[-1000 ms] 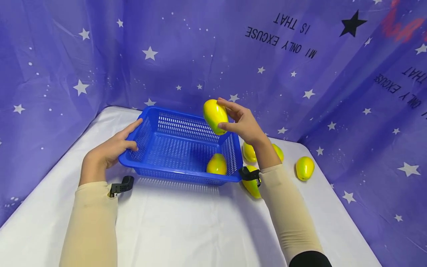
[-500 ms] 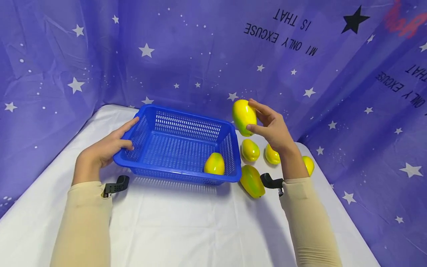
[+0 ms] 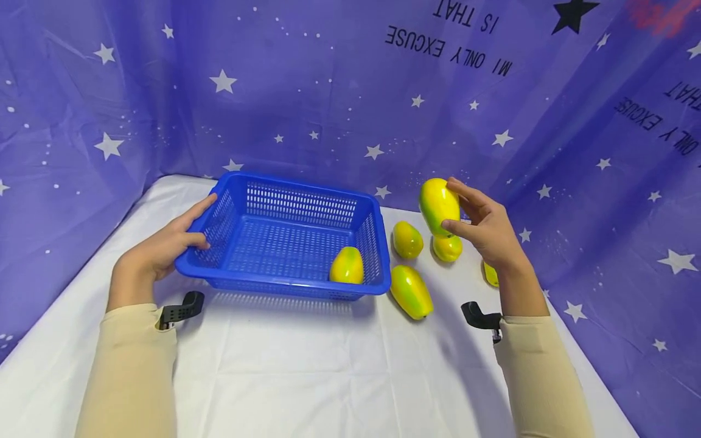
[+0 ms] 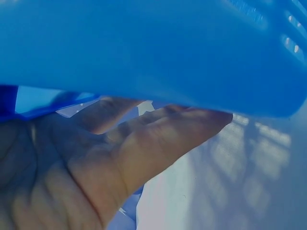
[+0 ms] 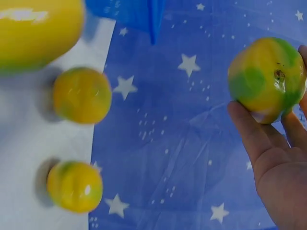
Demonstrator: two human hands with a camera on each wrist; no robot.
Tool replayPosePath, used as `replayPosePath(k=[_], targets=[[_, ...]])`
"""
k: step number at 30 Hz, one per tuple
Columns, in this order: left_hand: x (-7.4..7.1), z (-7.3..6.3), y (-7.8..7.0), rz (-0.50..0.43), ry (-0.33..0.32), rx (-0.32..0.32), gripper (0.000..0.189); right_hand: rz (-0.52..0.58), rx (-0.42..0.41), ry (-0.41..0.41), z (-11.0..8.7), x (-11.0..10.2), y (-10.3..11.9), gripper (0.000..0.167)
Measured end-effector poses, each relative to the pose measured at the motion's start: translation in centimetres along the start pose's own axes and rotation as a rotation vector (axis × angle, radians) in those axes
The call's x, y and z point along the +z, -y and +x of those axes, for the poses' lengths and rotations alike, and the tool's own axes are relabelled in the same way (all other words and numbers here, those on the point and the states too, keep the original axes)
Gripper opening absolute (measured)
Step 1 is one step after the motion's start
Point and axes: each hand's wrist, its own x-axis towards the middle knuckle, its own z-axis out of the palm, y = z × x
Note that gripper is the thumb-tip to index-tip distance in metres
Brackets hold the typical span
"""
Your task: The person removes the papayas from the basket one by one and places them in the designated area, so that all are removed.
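Observation:
My left hand (image 3: 153, 248) grips the left end of a blue plastic basket (image 3: 285, 285), thumb over the rim. In the left wrist view its fingers (image 4: 158, 143) reach under the basket's side (image 4: 144, 52). My right hand (image 3: 487, 228) holds a yellow-green mango (image 3: 438, 204) in the air, to the right of the basket, between thumb and fingers. The right wrist view shows that mango (image 5: 266, 79) end-on against the backdrop. Another mango (image 3: 347, 266) lies in the basket's front right corner.
Beside the basket's right end lie a mango (image 3: 408, 239) and a larger one (image 3: 412, 292). Below the held fruit sits another mango (image 3: 448, 249); one more (image 3: 491, 274) is partly behind my right wrist. A starry purple curtain (image 3: 306, 91) encloses the white-covered table (image 3: 296, 365).
My right hand has carried the mango from over the basket's right end to the right, past the rim. My left hand stays on the basket. The head view has shifted slightly.

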Motion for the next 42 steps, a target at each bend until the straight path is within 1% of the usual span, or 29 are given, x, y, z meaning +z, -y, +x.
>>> replayPosePath(k=[7, 10, 14, 17, 23, 28, 31, 35, 38, 42], targets=[[-0.4, -0.4, 1.0, -0.023, 0.001, -0.003, 0.095, -0.062, 0.022, -0.019, -2.7, -1.3, -1.7, 0.067], [-0.5, -0.6, 1.3, -0.018, 0.007, 0.001, 0.095, -0.085, 0.058, -0.036, -4.1, -2.0, -2.6, 0.067], [-0.3, -0.2, 1.3, -0.022, 0.017, 0.001, 0.096, -0.091, 0.092, -0.086, -5.9, -3.4, -3.3, 0.068], [-0.1, 0.2, 1.0, -0.031, 0.016, 0.002, 0.096, -0.071, 0.093, -0.120, -6.9, -4.4, -3.6, 0.068], [-0.3, 0.7, 0.5, -0.013, 0.006, -0.008, 0.095, -0.054, 0.113, -0.130, -8.0, -5.5, -4.8, 0.068], [-0.6, 0.7, 0.3, -0.004, -0.008, -0.016, 0.096, -0.044, 0.133, -0.124, -8.4, -5.3, -5.7, 0.068], [-0.6, 0.9, 0.4, -0.006, -0.002, -0.009, 0.095, -0.040, 0.149, -0.129, -8.9, -5.2, -6.3, 0.068], [-0.5, 1.0, 0.5, -0.052, 0.024, 0.011, 0.096, -0.039, 0.183, -0.132, -9.6, -5.3, -7.8, 0.067], [-0.6, 1.0, 0.7, -0.090, 0.028, 0.019, 0.097, -0.051, 0.195, -0.126, -10.0, -5.4, -9.0, 0.067], [-0.7, 1.1, 0.8, -0.088, 0.024, 0.007, 0.096, -0.080, 0.213, -0.120, -10.4, -5.3, -10.1, 0.067]])
